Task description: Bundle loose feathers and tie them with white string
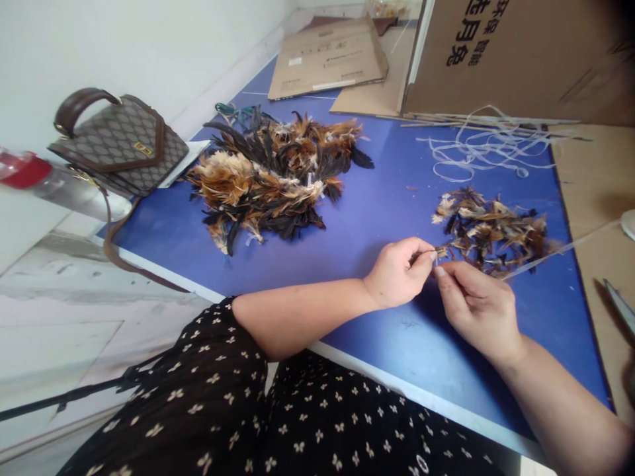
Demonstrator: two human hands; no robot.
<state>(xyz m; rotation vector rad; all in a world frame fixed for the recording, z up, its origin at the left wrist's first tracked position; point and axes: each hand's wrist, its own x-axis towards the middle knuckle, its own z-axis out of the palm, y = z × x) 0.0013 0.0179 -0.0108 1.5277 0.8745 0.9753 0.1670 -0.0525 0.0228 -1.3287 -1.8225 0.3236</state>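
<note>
My left hand (399, 272) is closed in a pinch on the quill ends of a small bunch of brown and black feathers (446, 250). Just to its right, my right hand (473, 304) is closed with thumb and fingers pinching a thin pale string (555, 252) at the same spot. That string runs off to the right over the blue table (387, 198). A small loose heap of feathers (493, 231) lies just beyond my hands. A large pile of brown, black and cream feather bundles (278, 178) sits further left.
A tangle of white strings (486, 149) lies at the back right before a big cardboard box (506, 59). Flattened cardboard (327, 59) lies at the back. A patterned brown handbag (122, 142) sits on the left table corner. Scissors (620, 305) rest at the right edge.
</note>
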